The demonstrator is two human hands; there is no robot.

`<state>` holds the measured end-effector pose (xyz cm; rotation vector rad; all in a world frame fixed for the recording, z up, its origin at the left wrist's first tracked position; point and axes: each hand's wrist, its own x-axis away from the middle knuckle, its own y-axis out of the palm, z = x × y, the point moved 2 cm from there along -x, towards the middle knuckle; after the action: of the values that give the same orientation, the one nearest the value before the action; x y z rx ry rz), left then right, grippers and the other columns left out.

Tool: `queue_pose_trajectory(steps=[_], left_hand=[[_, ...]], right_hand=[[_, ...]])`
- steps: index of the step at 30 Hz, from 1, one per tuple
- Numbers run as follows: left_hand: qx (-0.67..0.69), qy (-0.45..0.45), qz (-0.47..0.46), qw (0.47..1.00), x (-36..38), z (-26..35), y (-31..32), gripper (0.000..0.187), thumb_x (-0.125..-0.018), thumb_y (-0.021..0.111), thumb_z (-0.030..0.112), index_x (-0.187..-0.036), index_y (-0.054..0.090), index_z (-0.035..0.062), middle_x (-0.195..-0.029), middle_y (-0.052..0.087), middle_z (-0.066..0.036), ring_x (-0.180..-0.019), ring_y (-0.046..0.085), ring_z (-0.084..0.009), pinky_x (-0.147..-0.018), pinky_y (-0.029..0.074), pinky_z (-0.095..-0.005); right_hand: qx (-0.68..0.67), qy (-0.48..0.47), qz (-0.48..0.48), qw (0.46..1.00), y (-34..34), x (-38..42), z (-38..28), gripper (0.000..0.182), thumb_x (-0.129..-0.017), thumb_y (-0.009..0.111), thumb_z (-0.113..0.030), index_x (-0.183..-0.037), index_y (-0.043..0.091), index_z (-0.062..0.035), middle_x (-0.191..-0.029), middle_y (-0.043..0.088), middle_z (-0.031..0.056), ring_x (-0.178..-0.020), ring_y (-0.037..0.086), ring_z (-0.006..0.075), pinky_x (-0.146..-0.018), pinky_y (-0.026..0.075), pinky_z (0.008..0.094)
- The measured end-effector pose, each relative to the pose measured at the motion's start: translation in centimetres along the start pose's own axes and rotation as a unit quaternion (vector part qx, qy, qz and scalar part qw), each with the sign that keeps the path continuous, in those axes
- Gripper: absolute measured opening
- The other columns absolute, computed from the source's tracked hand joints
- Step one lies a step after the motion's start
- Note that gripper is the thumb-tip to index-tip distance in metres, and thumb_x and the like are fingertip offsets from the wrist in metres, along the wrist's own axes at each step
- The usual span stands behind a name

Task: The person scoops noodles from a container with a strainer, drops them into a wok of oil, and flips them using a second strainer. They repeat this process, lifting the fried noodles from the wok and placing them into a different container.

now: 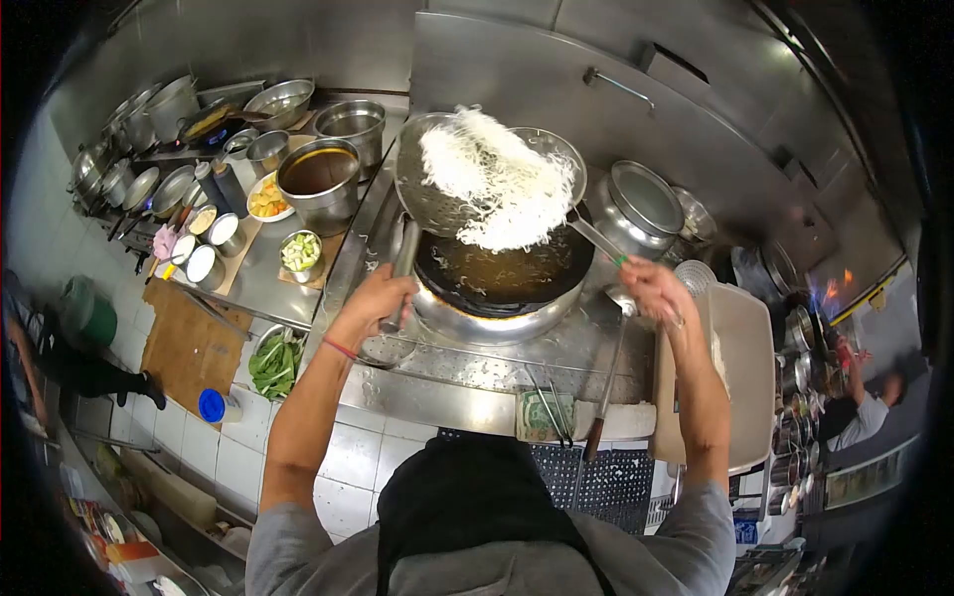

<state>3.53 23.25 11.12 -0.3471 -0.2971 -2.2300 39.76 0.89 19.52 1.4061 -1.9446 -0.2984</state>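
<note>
My left hand is closed around the thick handle of a large perforated strainer. In my right hand is the thin handle of a second, wire-rimmed strainer, with a green band near my fingers. A heap of thin white noodles lies across the two strainers, above a dark wok. Brown liquid with a few pale strands floating in it fills the wok. The second strainer's bowl is mostly hidden by the noodles.
Left of the wok stand a pot of brown sauce, cut green vegetables and several bowls. A ladle and tongs lie near the front edge. A beige tub sits at right. Flames and another person are farther right.
</note>
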Motion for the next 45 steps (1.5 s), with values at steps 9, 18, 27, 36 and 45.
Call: queue_pose_trajectory(steps=[9, 18, 27, 36, 45], left_hand=[[0.218, -0.127, -0.123, 0.960, -3.5, -0.5, 7.5, 0.011, -0.084, 0.058, 0.006, -0.075, 0.050, 0.0038, -0.061, 0.052, -0.004, -0.046, 0.050, -0.0122, -0.038, 0.043, -0.0262], [0.355, -0.221, -0.156, 0.895, -5.5, 2.1, 9.5, 0.015, -0.083, 0.053, 0.003, -0.074, 0.042, 0.0057, -0.060, 0.049, -0.004, -0.047, 0.051, -0.0111, -0.040, 0.045, -0.0237], [0.457, -0.253, -0.253, 0.814, -5.9, -1.1, 8.3, 0.011, -0.082, 0.052, 0.006, -0.075, 0.043, 0.0045, -0.063, 0.048, -0.002, -0.048, 0.048, -0.0090, -0.040, 0.043, -0.0224], [0.406, -0.200, -0.216, 0.865, -3.1, 0.3, 6.8, 0.014, -0.081, 0.052, 0.006, -0.089, 0.049, -0.0047, -0.066, 0.048, -0.002, -0.048, 0.046, -0.0082, -0.038, 0.041, -0.0213], [0.364, -0.160, -0.176, 0.901, 0.7, 12.3, 5.4, 0.025, -0.083, 0.053, 0.007, -0.099, 0.043, -0.0092, -0.068, 0.051, -0.005, -0.047, 0.048, -0.0079, -0.034, 0.041, -0.0181]], right_hand=[[0.521, -0.163, 0.203, 0.813, 3.0, -2.1, 4.5, 0.036, -0.084, 0.051, -0.001, -0.120, 0.049, -0.0004, -0.064, 0.055, 0.0072, -0.038, 0.047, 0.0161, -0.029, 0.036, 0.0318], [0.821, -0.196, 0.265, 0.466, 4.7, -3.6, 17.1, 0.059, -0.079, 0.049, 0.002, -0.136, 0.036, 0.0036, -0.080, 0.062, 0.0227, -0.066, 0.065, 0.0359, -0.057, 0.054, 0.0453], [0.814, -0.279, 0.178, 0.477, 3.7, -1.7, 9.6, 0.058, -0.074, 0.052, 0.005, -0.132, 0.045, 0.0009, -0.076, 0.063, 0.0229, -0.070, 0.066, 0.0343, -0.062, 0.054, 0.0417], [0.615, -0.329, 0.244, 0.674, 1.0, 1.5, 3.6, 0.036, -0.088, 0.046, -0.002, -0.123, 0.053, -0.0040, -0.068, 0.060, 0.0117, -0.050, 0.058, 0.0200, -0.047, 0.048, 0.0351], [0.493, -0.130, 0.292, 0.809, -1.5, 0.1, 6.2, 0.048, -0.081, 0.044, 0.004, -0.129, 0.041, -0.0004, -0.073, 0.058, 0.0137, -0.041, 0.052, 0.0199, -0.034, 0.040, 0.0351]])
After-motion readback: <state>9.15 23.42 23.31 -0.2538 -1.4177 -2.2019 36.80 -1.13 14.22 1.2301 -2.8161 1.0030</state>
